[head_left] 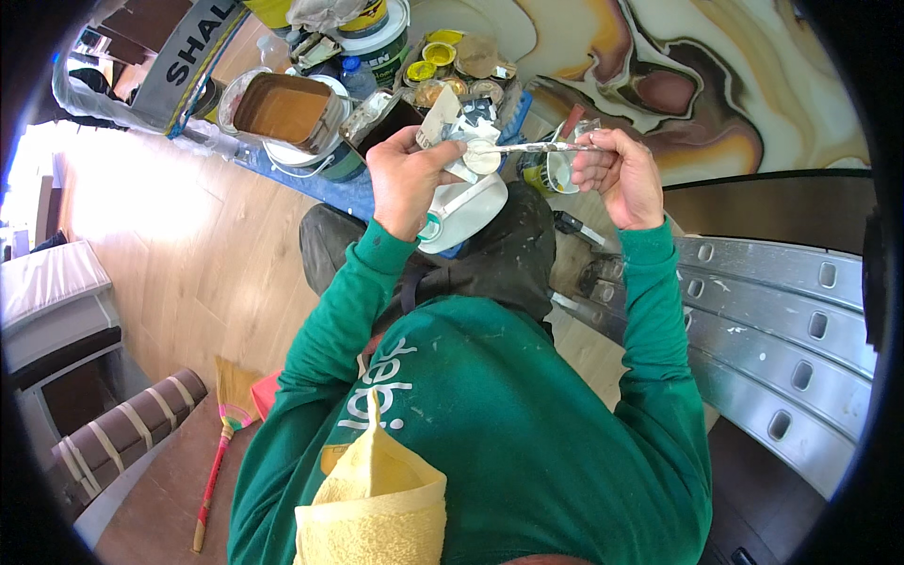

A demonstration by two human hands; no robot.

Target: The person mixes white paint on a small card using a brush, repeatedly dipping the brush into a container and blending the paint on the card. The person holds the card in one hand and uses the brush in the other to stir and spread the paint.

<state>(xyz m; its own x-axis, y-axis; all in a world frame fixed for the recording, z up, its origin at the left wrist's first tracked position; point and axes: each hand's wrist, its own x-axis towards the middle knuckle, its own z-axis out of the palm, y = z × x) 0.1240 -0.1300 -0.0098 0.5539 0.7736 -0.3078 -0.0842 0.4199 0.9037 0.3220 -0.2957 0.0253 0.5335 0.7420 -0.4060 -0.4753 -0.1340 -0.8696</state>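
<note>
On the chest lies a yellow towel (pixel 377 504). Ahead of it, the grip of the right hand (pixel 617 174) pinches a thin, smeared stick (pixel 546 147), its tip at a pale round piece (pixel 482 160) beside the left hand (pixel 407 179), whose grip cannot be told. Beneath sits a white jug (pixel 471 209); beyond, a brown-filled tub (pixel 332 120).

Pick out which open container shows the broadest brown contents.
The squarish tub, up and left of the left hand; the small round pots are much narrower, two of them yellow.
</note>
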